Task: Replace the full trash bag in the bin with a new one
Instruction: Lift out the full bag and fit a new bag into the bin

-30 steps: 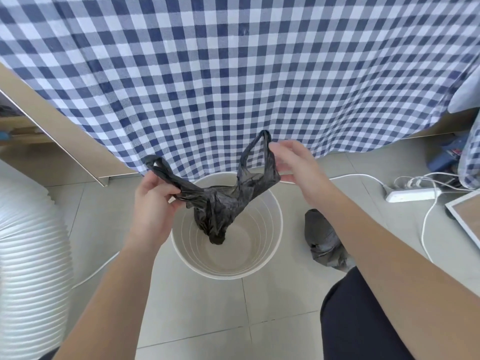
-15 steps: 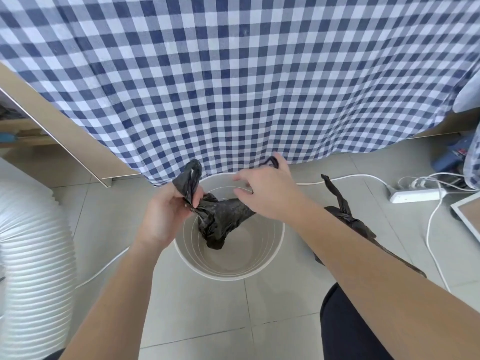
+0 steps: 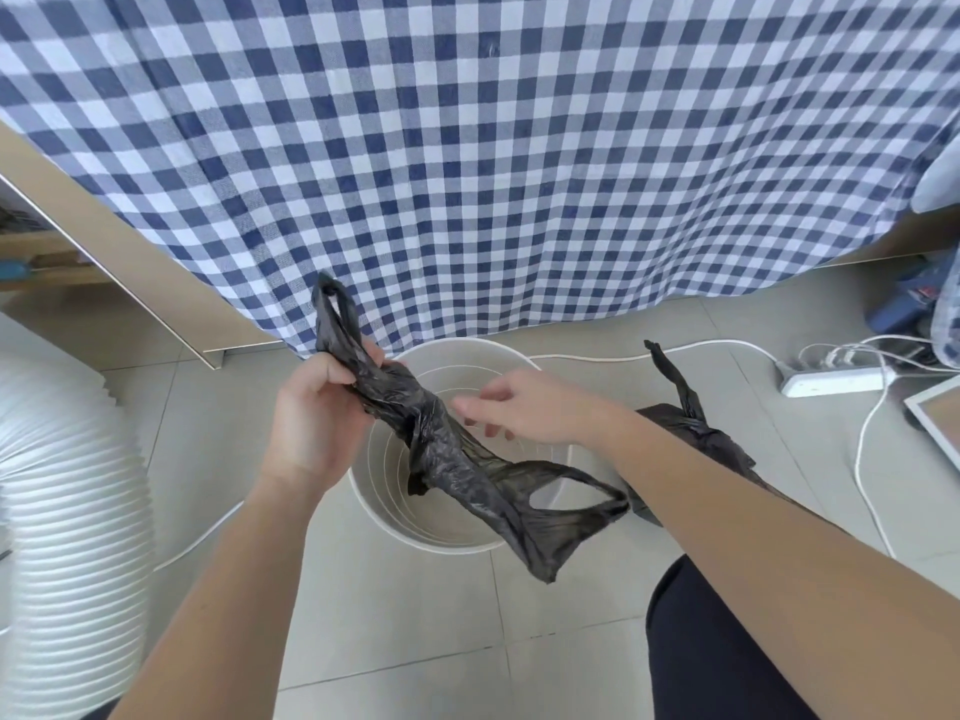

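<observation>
My left hand point(image 3: 317, 418) grips the crumpled new black bag point(image 3: 452, 459) near one handle, above the empty white bin point(image 3: 384, 517). My right hand point(image 3: 524, 407) hovers beside it, fingers loosely spread, holding nothing. The tied full bag point(image 3: 696, 433) lies on the floor beyond my right forearm.

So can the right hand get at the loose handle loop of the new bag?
Probably yes: the right hand is open and free, and the handle loop hangs just below it, with nothing between.
</observation>
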A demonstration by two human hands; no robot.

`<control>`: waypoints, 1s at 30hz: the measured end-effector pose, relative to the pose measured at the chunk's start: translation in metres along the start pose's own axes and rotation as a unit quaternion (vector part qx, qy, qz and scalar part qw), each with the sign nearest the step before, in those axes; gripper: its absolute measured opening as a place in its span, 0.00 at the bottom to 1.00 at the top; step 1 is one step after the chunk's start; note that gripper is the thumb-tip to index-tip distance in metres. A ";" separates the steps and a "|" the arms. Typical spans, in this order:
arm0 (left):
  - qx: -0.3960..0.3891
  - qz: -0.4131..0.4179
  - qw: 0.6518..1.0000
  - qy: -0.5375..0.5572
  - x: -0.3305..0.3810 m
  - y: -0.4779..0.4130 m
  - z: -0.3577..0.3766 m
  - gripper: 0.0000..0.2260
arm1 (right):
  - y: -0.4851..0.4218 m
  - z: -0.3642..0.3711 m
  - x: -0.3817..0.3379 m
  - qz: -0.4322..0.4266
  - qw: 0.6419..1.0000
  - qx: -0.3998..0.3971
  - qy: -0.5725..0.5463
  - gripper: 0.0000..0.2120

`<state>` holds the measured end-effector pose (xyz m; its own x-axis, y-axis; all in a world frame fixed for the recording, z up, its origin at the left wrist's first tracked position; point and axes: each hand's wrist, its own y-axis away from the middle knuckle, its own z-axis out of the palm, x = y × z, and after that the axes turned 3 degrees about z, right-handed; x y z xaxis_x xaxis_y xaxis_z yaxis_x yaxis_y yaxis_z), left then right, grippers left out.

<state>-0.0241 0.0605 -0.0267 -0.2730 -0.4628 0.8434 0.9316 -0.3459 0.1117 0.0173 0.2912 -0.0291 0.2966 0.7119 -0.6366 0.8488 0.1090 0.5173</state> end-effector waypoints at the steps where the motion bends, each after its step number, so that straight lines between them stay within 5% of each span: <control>1: 0.001 0.001 1.000 -0.006 0.000 0.000 0.001 0.11 | 0.002 0.001 -0.002 -0.003 1.000 -0.002 -0.028 0.24; 7: -0.003 0.013 1.000 0.014 0.003 0.004 0.008 0.15 | -0.005 0.018 0.004 -0.034 0.992 0.021 0.124 0.07; 10: -0.041 -0.009 0.999 -0.011 0.014 0.002 -0.014 0.14 | -0.008 0.011 0.005 -0.006 0.994 0.094 0.063 0.05; 13: -0.098 -0.070 0.991 -0.051 0.033 0.006 -0.040 0.26 | -0.007 -0.001 0.008 0.008 0.984 0.177 -0.010 0.06; 15: -0.063 -0.130 0.984 -0.107 0.045 0.011 -0.049 0.27 | -0.003 -0.007 0.010 -0.007 0.980 0.196 -0.036 0.05; 17: 0.013 -0.154 0.959 -0.237 0.050 0.012 -0.052 0.32 | 0.000 -0.010 0.009 -0.039 0.978 0.198 -0.048 0.05; 20: 0.105 -0.058 0.896 -0.428 0.048 0.008 -0.035 0.33 | 0.005 -0.011 0.004 -0.092 0.974 0.203 -0.045 0.05; 24: 0.044 -0.027 0.795 -0.604 0.033 0.002 -0.009 0.24 | 0.009 -0.009 -0.003 -0.157 0.966 0.200 -0.035 0.04; 27: -0.017 -0.077 0.798 -0.597 0.018 0.000 0.003 0.24 | 0.009 -0.009 -0.006 -0.186 0.964 0.189 -0.028 0.03; 30: -0.023 -0.091 0.792 -0.604 0.003 0.000 -0.001 0.11 | 0.010 -0.011 -0.005 -0.190 0.960 0.207 0.007 0.04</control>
<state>-0.0254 0.0586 -0.0252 0.0518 0.7060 0.7063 0.8860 -0.3589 0.2937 0.0192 0.2959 -0.0146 -0.0722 0.6852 -0.7248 0.9966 0.0789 -0.0247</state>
